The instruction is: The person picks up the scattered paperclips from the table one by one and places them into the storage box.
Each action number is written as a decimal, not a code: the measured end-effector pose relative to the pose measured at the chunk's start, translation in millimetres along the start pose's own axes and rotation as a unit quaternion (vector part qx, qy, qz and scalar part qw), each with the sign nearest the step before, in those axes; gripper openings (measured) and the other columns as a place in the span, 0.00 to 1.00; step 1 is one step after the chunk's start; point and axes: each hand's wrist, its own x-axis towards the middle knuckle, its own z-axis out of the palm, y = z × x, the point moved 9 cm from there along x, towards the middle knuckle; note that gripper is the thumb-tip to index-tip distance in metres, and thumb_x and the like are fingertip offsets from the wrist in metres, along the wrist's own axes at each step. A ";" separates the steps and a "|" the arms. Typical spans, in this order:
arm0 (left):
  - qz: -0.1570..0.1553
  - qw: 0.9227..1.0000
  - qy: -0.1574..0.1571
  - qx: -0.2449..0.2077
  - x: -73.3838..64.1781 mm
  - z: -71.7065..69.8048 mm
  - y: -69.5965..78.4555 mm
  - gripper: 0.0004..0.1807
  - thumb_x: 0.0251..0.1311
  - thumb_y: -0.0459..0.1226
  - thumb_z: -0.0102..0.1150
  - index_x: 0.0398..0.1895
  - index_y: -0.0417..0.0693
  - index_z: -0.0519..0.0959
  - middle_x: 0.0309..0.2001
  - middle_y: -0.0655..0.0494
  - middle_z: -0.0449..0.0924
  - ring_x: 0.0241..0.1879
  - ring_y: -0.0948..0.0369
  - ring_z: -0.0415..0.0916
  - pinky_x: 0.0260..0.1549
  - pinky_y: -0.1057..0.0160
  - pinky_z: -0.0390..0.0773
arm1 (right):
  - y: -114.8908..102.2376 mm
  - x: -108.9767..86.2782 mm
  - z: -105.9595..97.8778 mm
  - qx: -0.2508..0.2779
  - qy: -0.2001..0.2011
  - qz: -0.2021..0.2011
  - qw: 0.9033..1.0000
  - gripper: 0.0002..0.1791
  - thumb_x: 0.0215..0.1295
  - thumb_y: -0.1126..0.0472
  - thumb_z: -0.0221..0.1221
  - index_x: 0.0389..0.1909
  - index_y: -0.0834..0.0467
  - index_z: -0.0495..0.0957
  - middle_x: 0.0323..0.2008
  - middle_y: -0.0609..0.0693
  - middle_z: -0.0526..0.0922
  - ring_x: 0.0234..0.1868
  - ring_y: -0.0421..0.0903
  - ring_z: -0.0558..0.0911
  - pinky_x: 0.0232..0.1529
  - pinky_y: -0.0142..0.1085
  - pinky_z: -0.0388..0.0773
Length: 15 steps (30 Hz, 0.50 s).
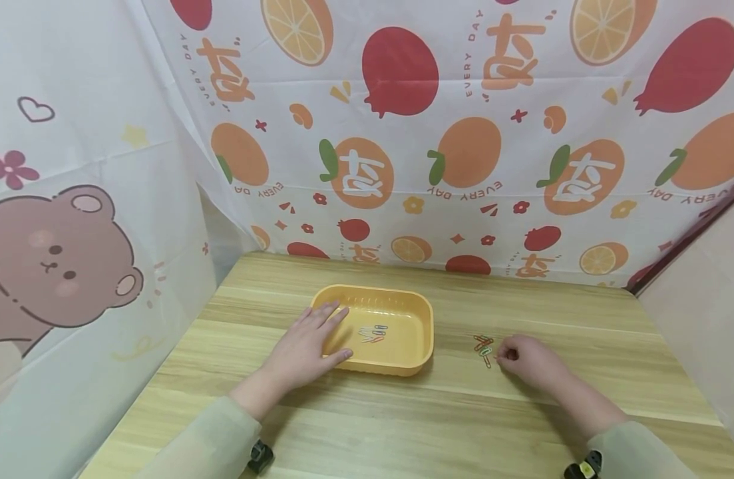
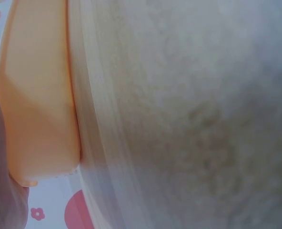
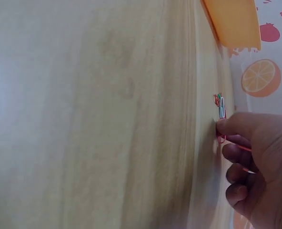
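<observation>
A yellow plastic tray [image 1: 428, 332] stands on the wooden table, with several paper clips [image 1: 378, 331] lying on its floor. My left hand [image 1: 301, 347] rests over the tray's left rim, fingers stretched out and spread above the inside. To the right of the tray lies a small pile of coloured paper clips [image 1: 483, 346], red, green and orange among them. Right beside that pile, my right hand [image 1: 531, 361] pinches a red paper clip [image 3: 221, 140] between thumb and forefinger, low at the tabletop. The other fingers are curled in towards the palm.
A white cloth printed with fruit [image 1: 402, 166] hangs behind the table's far edge. On the left hangs another cloth with a bear print [image 1: 73, 259]. Bare wood [image 1: 367, 426] stretches between the forearms. Each wrist wears a small dark device [image 1: 260, 457].
</observation>
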 end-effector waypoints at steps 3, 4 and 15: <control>-0.003 1.000 -0.005 -0.001 0.1 0.2 0.2 0.44 0.62 0.62 0.58 0.77 0.53 0.60 0.76 0.49 0.57 0.75 0.50 0.53 0.74 0.46 0.48 | 1.4 -1.2 -2.1 0.002 0.016 -0.005 1.000 0.03 0.62 0.58 0.67 0.31 0.52 0.84 0.29 0.39 0.79 0.32 0.38 0.76 0.35 0.36 0.77; -0.004 1.000 -0.006 -0.001 0.2 0.2 0.3 0.44 0.62 0.62 0.57 0.77 0.54 0.60 0.76 0.49 0.57 0.75 0.50 0.53 0.74 0.47 0.47 | 2.0 -1.6 -2.6 0.002 0.021 -0.007 1.000 0.03 0.62 0.58 0.67 0.32 0.53 0.85 0.29 0.39 0.80 0.33 0.37 0.76 0.36 0.37 0.78; -0.006 1.000 -0.005 -0.002 0.2 -0.7 0.8 0.44 0.62 0.62 0.57 0.77 0.54 0.60 0.76 0.50 0.57 0.75 0.50 0.53 0.74 0.47 0.47 | 2.5 -5.7 -7.0 0.009 0.052 -0.037 0.998 0.03 0.61 0.60 0.68 0.35 0.49 0.88 0.32 0.38 0.83 0.36 0.39 0.81 0.41 0.40 0.81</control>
